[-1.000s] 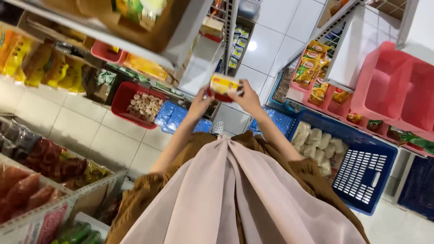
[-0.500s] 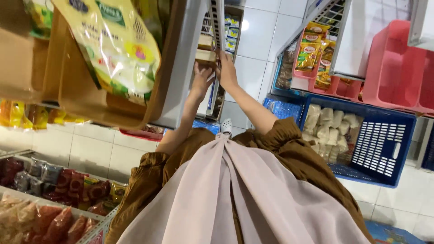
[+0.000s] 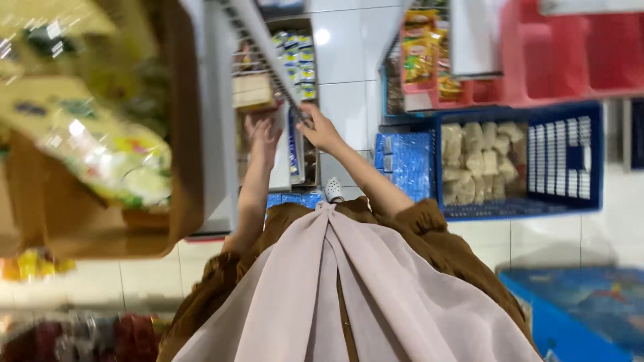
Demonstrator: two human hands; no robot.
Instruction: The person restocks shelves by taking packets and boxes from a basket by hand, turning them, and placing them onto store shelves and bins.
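Both your arms reach forward and up, bare from the rolled brown sleeves. Your left hand (image 3: 263, 136) is raised with fingers spread, palm forward — your right hand (image 3: 320, 131) sits just beside it, fingers curled, wrist bent slightly inward.

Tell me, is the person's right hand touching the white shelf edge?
Touching. The head view shows the right hand with its fingers laid on the edge of the white shelf, no gap between them. The left hand reaches up beside it.
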